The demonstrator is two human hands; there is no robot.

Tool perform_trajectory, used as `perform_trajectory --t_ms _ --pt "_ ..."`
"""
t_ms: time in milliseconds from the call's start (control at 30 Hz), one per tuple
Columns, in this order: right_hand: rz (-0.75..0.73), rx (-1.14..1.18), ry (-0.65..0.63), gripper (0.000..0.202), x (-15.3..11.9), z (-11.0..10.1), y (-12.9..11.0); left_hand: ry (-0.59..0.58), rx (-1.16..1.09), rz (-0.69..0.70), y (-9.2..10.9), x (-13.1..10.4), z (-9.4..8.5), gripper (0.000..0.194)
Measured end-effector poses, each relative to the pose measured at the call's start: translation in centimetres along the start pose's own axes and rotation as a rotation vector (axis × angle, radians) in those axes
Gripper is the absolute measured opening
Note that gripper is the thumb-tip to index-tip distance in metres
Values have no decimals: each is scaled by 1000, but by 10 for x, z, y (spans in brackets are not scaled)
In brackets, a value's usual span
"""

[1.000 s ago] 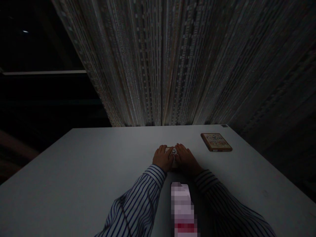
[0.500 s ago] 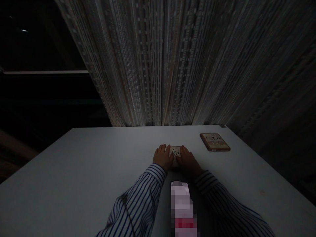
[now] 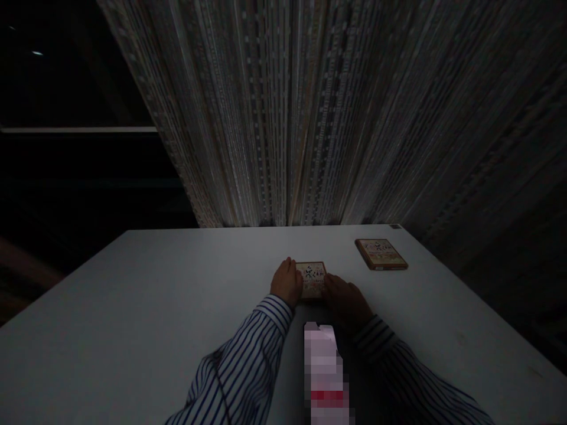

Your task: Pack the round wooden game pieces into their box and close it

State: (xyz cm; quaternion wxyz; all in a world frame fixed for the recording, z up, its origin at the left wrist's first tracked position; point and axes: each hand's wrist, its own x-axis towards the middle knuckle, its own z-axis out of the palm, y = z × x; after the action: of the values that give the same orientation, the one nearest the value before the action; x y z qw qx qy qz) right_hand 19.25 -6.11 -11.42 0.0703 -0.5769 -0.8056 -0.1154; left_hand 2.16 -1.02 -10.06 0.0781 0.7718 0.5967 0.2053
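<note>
A flat square box (image 3: pixel 313 286) lies on the white table, with a cream printed top, dark writing and brown edges. Along its left side my left hand (image 3: pixel 286 282) is closed, the thumb over the top edge. My right hand (image 3: pixel 348 298) grips the box's right side, fingertips on its edge and the rest of the hand in shadow. Much of the top shows between the two hands. Farther right sits a second flat box (image 3: pixel 381 254) of similar look, apart from both hands.
A lit phone (image 3: pixel 325 372), its screen blurred out, lies at the near side of the white table (image 3: pixel 155 319) between my forearms. Behind the far edge hangs a striped string curtain (image 3: pixel 283 118). The room is dim, with dark surroundings at left.
My hands have moved apart from over the box to its sides, uncovering more of its printed top. My left fingers have drawn together. The second box stays put.
</note>
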Motion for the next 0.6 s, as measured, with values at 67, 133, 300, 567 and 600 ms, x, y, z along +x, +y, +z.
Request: perform_trajectory --t_ms 67,133,300,567,600 --pt "7 26 -31 38 2 -7 0 2 2 -44 -3 -5 -7 41" --pt "27 50 -64 38 5 -13 -1 -9 18 -57 -6 -11 -15 37" --pt "65 58 -177 35 15 -27 -2 -99 25 -114 -14 -21 -31 36" --pt "131 100 -304 34 30 -43 4 -268 -232 -218 -18 -12 -32 32" --pt "137 96 -308 34 30 -42 5 -283 -240 -218 -18 -11 -32 33"
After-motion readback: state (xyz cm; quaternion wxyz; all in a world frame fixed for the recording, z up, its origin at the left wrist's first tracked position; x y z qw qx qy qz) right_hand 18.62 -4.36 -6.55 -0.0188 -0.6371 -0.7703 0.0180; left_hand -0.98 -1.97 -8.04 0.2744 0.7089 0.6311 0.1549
